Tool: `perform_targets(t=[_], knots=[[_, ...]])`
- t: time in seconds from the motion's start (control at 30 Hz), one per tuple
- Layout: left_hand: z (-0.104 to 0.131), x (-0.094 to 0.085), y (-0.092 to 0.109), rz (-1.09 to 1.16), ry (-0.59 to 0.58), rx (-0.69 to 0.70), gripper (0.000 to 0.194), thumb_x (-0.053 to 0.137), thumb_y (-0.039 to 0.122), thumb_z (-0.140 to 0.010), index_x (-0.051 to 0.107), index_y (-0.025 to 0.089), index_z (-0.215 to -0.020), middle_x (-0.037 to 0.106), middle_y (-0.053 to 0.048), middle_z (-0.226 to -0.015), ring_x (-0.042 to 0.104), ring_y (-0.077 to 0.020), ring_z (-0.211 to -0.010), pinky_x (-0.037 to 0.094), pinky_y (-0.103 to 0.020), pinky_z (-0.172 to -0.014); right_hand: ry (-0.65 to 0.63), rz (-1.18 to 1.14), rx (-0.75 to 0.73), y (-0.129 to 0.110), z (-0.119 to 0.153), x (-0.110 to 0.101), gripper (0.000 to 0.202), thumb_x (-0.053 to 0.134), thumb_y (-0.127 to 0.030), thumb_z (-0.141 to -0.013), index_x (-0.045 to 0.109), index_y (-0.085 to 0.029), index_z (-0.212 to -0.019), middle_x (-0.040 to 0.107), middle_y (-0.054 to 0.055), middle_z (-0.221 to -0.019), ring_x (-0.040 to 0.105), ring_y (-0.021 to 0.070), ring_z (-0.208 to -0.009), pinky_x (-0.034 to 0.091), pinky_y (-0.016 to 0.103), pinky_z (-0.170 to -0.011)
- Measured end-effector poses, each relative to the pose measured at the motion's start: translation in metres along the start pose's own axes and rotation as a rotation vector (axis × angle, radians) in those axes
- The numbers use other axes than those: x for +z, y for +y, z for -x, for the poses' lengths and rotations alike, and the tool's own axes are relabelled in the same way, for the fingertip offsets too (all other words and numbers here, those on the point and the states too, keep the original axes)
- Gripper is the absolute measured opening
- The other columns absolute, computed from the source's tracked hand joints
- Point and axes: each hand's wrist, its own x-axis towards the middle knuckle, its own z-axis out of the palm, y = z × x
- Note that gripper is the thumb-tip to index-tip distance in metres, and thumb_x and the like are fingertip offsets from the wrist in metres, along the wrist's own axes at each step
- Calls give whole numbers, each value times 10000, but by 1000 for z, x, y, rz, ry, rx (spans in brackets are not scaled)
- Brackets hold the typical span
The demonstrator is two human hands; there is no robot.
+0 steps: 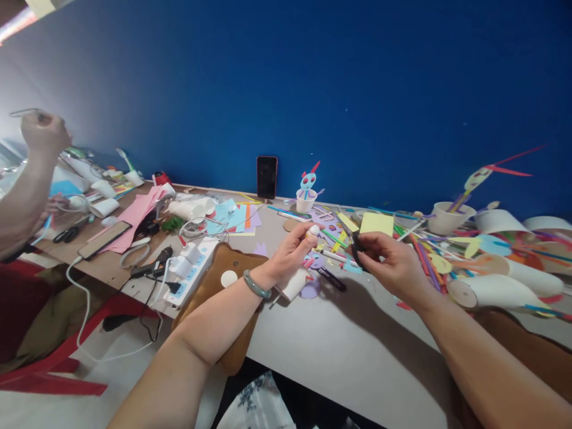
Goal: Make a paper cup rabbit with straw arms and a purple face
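A blue wall (pixel 357 89) backs the tabletop (pixel 313 333); a co-worker's arm (pixel 24 190) is raised at far left, well apart. The brown pad (pixel 239 256) lies under the left forearm, the power strip (pixel 196 274) beside it. The right hand (pixel 393 262) is pinched nearly closed on a black tool (pixel 356 249), mostly hidden, its long axis roughly upright. The left hand (pixel 290 256), curled, has thumb and forefinger closed on a white piece (pixel 315 230), left of the tool and slightly higher, a gap between. Under the left hand sits a tube (pixel 295 284); whether lower fingers hold it, I cannot tell. Below the gap, a slanting black cutter (pixel 331 278) and pens (pixel 337 257) clutter the tabletop.
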Motion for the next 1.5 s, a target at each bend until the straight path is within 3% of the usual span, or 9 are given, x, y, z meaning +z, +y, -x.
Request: perform_targets(t=[0.1, 0.23, 0.33, 0.47, 0.7, 1.17, 1.5], knots=[[1, -2, -2, -44, -14, 15, 530, 524, 642, -972, 606, 170, -1196, 480, 17, -797, 436, -113, -726, 419, -279, -712, -36, 197, -144, -2, -2, -8, 376, 734, -519, -778, 630, -240, -1007, 667, 31, -791, 574, 187, -644, 468, 331, -604], [4, -2, -4, -81, -64, 2, 504, 500, 623, -991, 597, 182, -1216, 534, 1, -835, 486, -123, -759, 451, -290, -760, -83, 430, -270, -6, -7, -14, 556, 758, -611, -692, 606, -208, -1044, 666, 86, -908, 626, 264, -785, 467, 365, -661], [5, -2, -1, -167, -90, 10, 482, 476, 605, -1008, 603, 184, -1206, 622, -49, -979, 570, -160, -913, 479, -318, -881, -114, 565, -303, -9, -7, -15, 598, 703, -672, -707, 601, -178, -1029, 668, 125, -927, 634, 295, -817, 445, 387, -696], [5, -3, 1, -269, -148, 62, 462, 464, 591, -1013, 609, 181, -1169, 651, -96, -1122, 598, -207, -1051, 474, -355, -985, -126, 634, -302, -14, -4, -14, 578, 649, -690, -742, 588, -186, -1017, 682, 118, -916, 642, 290, -814, 424, 397, -749], [5, -3, -8, -308, -178, 55, 446, 495, 607, -991, 602, 181, -1071, 637, -70, -1015, 583, -189, -925, 480, -339, -891, -174, 663, -236, -25, 1, -11, 454, 622, -657, -765, 576, -225, -896, 665, 49, -778, 602, 236, -704, 384, 367, -731], [8, 0, -9, -211, -179, 27, 403, 486, 587, -999, 573, 199, -1066, 551, -17, -893, 503, -141, -787, 455, -293, -763, -190, 670, -163, -28, 4, -11, 498, 618, -719, -747, 585, -237, -865, 663, 53, -758, 554, 241, -721, 369, 349, -682], [6, 1, -6, -237, -128, -17, 460, 484, 615, -993, 604, 174, -1039, 582, -33, -901, 534, -159, -847, 486, -316, -837, -211, 677, -116, -28, 9, -10, 440, 600, -682, -804, 571, -246, -765, 622, 60, -675, 568, 264, -760, 381, 332, -637]])
